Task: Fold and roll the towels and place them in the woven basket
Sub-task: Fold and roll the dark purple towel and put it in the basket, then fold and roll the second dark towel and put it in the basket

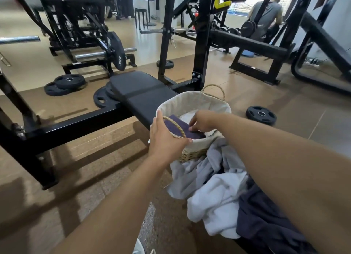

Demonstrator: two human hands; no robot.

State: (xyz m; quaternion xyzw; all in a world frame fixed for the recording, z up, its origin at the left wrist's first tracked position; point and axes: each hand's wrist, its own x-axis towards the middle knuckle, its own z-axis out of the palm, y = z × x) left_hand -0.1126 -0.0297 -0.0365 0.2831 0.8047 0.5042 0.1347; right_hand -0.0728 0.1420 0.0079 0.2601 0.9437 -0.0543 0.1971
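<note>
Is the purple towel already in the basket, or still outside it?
In. The purple towel lies folded inside the basket, below the rim, with the right hand on it; the left hand is at the near handle.

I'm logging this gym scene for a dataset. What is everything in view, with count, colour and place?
woven basket: one, tan with pale lining, on the bench end.
purple towel: one, folded, inside the basket.
white towel: one, in the basket behind the purple one.
loose towels: a pale heap, near side of the basket.
dark cloth: one, navy, right of the heap.
bench: one, black.
weight plates: several, black, on the floor.
person: one, grey shirt, far right.
left hand: at the basket's near handle.
right hand: fingers on the purple towel.
</note>
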